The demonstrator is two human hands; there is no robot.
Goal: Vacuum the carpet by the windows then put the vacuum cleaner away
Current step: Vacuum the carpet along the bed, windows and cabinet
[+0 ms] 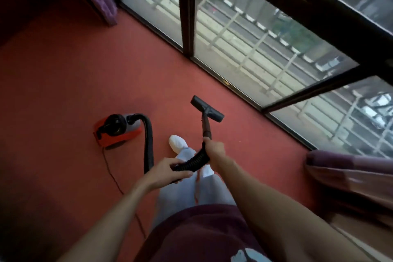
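Gripping the wand (205, 126) in the right hand (214, 149) and the hose (191, 162) in the left hand (168, 173), the person would best keep the nozzle (207, 108) flat, stroking slowly along the carpet (85, 70) by the windows (255, 49), hose slack kept clear of the vacuum (116, 132) standing at left.

One vacuum cleaner (116, 131), one hose (148, 144), one nozzle (207, 108), two hands (168, 171) (214, 149), two curtains (104, 0) (350, 174)

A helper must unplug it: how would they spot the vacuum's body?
From the windows, look across the red carpet. The vacuum body sits on it, left of the white shoe. It is the only orange-and-black box, with a black hose arching from its top.
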